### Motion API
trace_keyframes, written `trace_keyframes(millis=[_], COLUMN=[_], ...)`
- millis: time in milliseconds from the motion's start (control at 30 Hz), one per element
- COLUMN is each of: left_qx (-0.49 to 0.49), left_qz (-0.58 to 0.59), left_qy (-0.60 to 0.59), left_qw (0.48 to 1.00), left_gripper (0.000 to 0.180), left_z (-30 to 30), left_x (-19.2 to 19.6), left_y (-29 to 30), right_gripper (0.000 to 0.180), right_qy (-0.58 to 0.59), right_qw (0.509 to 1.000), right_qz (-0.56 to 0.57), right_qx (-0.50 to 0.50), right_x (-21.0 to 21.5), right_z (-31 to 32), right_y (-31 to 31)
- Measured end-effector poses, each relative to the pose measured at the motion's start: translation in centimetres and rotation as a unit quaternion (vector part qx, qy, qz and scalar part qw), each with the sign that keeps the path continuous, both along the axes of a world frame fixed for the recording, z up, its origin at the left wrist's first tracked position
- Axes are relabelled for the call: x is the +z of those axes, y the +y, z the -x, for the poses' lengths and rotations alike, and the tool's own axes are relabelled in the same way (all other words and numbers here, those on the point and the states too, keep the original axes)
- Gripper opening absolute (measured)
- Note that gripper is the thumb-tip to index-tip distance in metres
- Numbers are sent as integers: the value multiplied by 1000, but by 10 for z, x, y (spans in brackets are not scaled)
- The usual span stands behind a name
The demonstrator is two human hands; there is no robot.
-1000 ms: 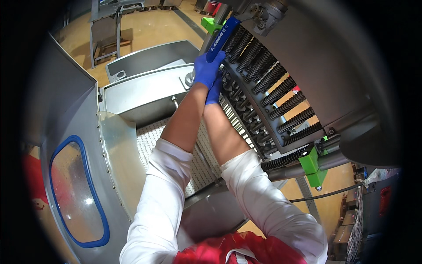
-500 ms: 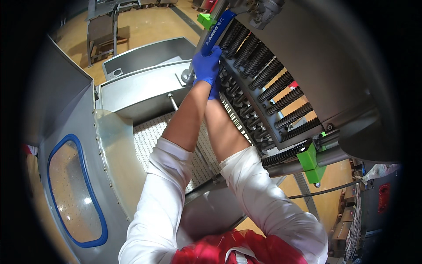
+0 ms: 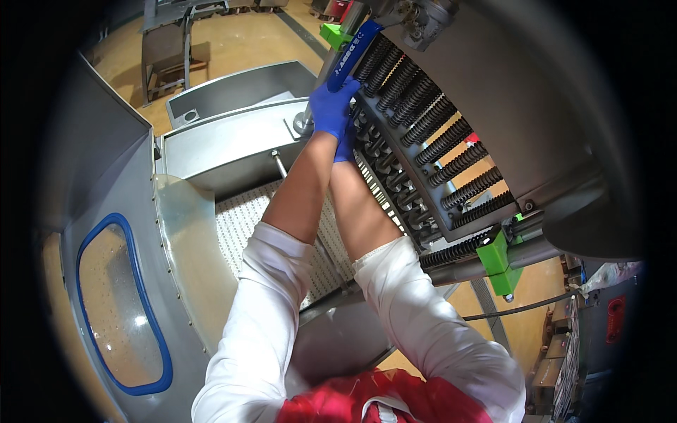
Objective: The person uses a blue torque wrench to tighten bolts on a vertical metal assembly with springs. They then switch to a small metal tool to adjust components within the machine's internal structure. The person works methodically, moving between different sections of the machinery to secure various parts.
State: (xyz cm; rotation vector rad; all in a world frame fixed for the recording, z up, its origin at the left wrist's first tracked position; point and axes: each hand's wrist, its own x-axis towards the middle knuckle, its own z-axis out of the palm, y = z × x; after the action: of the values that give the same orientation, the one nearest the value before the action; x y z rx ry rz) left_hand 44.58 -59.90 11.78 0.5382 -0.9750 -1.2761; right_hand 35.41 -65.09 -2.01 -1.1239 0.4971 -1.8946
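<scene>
My left hand [image 3: 329, 111], in a blue glove, is closed at the lower end of a long flat blue bar [image 3: 355, 53] with white lettering. The bar slants up and to the right, beside a metal post. My right hand [image 3: 345, 146], also gloved in blue, lies just behind and below the left; its fingers are hidden. Both forearms reach forward over a white perforated surface [image 3: 240, 224]. Right beside the hands is a metal frame with a bank of dark coil springs [image 3: 427, 120] and dark metal links [image 3: 391, 173] below it.
A green clamp block [image 3: 498, 264] sits on a round bar at the right; another green block [image 3: 335, 35] is at the top. To the left stands a steel panel with a blue-rimmed window [image 3: 123, 303]. A threaded rod [image 3: 278, 162] sticks up near my left forearm.
Hands and blue bar stay together almost in place. The whole view has shifted very slightly.
</scene>
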Motion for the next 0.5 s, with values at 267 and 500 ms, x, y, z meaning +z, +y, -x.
trace_keyframes(millis=[267, 500], left_qx=[160, 236], left_qz=[28, 173], left_qy=[-187, -237], left_qw=[969, 926], left_gripper=[30, 23], left_z=[-8, 2], left_x=[-3, -8], left_y=[2, -10], right_gripper=[34, 35], right_qy=[-114, -144], right_qw=[986, 981], right_qz=[-119, -129], right_qx=[11, 25], right_x=[36, 40], right_z=[-50, -53], right_y=[37, 38])
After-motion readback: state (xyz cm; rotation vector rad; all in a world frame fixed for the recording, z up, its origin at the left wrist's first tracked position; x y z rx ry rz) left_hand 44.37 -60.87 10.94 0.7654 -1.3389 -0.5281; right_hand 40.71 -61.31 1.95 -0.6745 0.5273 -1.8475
